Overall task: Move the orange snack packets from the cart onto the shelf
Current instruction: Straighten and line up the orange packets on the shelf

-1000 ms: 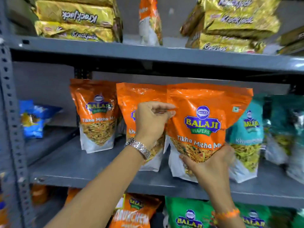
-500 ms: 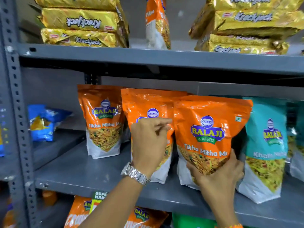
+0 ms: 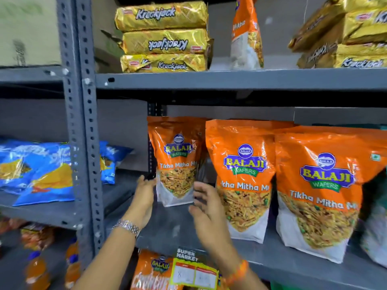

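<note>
The far-left orange Balaji Tikha Mitha Mix packet (image 3: pixel 177 162) stands upright on the grey shelf (image 3: pixel 173 229), between both hands: left hand (image 3: pixel 144 197) and right hand (image 3: pixel 206 210) spread, flanking its base.

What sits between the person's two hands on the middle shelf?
In the head view, the far-left orange Tikha Mitha snack pouch stands upright between the left hand and right hand; neither clearly grips it.
</note>
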Demonstrator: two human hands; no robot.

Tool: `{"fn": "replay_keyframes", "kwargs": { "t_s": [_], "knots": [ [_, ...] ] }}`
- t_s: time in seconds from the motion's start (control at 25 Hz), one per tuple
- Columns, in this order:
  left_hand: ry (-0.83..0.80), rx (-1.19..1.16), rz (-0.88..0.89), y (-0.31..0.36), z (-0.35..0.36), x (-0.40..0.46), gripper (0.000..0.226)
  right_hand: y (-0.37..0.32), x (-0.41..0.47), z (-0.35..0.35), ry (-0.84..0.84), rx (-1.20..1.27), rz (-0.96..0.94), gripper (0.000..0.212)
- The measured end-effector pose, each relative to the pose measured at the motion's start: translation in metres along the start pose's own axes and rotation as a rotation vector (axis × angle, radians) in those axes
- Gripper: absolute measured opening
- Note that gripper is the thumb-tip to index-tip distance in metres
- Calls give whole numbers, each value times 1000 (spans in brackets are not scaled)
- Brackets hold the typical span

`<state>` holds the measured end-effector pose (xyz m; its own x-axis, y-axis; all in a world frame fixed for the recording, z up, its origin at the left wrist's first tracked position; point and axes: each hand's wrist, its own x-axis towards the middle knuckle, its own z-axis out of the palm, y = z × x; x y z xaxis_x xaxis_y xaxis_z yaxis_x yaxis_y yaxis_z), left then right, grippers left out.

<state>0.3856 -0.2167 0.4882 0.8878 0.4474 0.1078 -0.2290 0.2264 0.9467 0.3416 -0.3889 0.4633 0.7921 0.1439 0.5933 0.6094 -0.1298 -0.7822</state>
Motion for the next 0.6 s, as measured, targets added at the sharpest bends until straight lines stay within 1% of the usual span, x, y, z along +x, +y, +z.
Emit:
{"fn": "replay_keyframes", "kwargs": {
  "t_s": [0.04,0.08,0.12,0.2,0.28,0.32,0.4,0.52,0.6],
  "knots": [
    [-24,2,-42,-6,-1,8,27,4,19,18,-23,12,108,54],
    [-58,0,-65,-9,0,13,23,8,39,31,-2,3,195,53],
    [-75,-10,-86,-13,3,18,28,10,56,42,51,-12,276,54],
    [-42,-50,-177,-8,12,25,42,17,84,52,169,-35,466,73],
    [-115,-17,-175,-4,13,30,55,26,106,55,188,-32,592,78],
    [-156,16,-171,-3,12,31,57,30,113,55,168,-16,618,77],
    [-179,61,-178,-2,10,39,56,36,122,56,142,11,646,70],
    [-218,59,-192,-3,7,51,52,40,120,58,217,-42,659,50],
    [-234,-23,-208,-1,6,55,52,42,113,61,257,-57,643,44]
  ]
}}
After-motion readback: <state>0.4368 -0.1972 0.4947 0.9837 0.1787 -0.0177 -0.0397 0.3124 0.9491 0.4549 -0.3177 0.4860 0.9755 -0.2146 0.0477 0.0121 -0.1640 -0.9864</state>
